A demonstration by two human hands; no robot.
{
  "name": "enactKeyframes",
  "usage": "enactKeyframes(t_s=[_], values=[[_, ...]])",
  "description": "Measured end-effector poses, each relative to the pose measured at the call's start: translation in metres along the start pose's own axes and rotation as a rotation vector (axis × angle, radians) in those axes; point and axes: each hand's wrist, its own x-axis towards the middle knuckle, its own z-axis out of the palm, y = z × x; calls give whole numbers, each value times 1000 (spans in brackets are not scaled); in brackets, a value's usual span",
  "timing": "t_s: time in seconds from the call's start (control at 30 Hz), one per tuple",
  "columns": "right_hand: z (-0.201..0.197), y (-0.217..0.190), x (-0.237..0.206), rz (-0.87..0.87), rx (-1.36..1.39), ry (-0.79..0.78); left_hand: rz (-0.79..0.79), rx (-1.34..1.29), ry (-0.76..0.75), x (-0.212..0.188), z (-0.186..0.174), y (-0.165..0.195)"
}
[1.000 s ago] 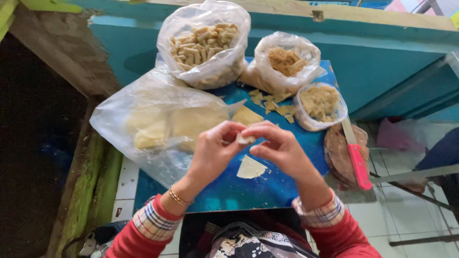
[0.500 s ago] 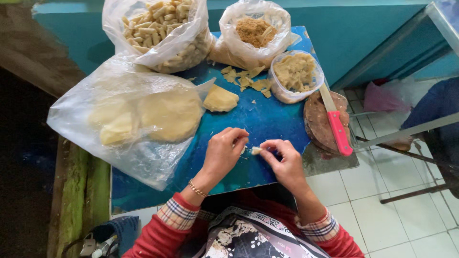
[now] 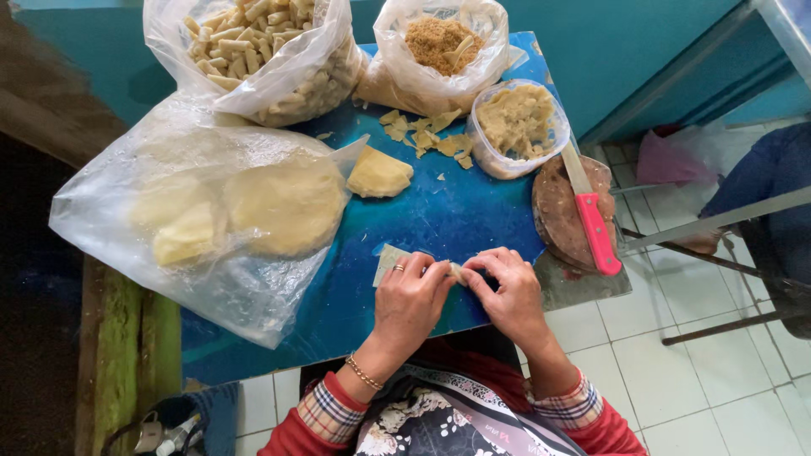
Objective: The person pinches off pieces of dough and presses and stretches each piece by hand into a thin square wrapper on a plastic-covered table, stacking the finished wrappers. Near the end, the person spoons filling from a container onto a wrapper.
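Pale dough wrapper lies mostly hidden under the left hand; both it and the right hand pinch a roll near the table edge.

A thin, pale yellow pastry wrapper lies flat on the blue bench, close to its near edge. Only its left part shows as a small angular sheet with a straight edge and a corner pointing away from the person; the rest is hidden under the left hand. Its right end is pinched and folded into a narrow roll between the fingertips of both hands, the left hand's grip from one side and the right hand from the other. The rolled part is small, cream-coloured and barely visible in the gap between the thumbs.
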Motion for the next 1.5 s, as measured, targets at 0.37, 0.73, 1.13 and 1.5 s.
enactKeyframes(t_s=[0.37, 0.73, 1.13, 1.5], values=[[16, -6, 37, 142, 42, -27, 105, -21, -12, 11, 3, -24], [-22, 38, 125, -165, -633, 171, 121, -7, -60, 19, 1, -30], [-12, 8, 92, -268, 108, -179, 114, 5, -55, 5, -18, -47], [14, -1, 28, -489, -579, -100, 137, 46, -46, 4, -7, -50]])
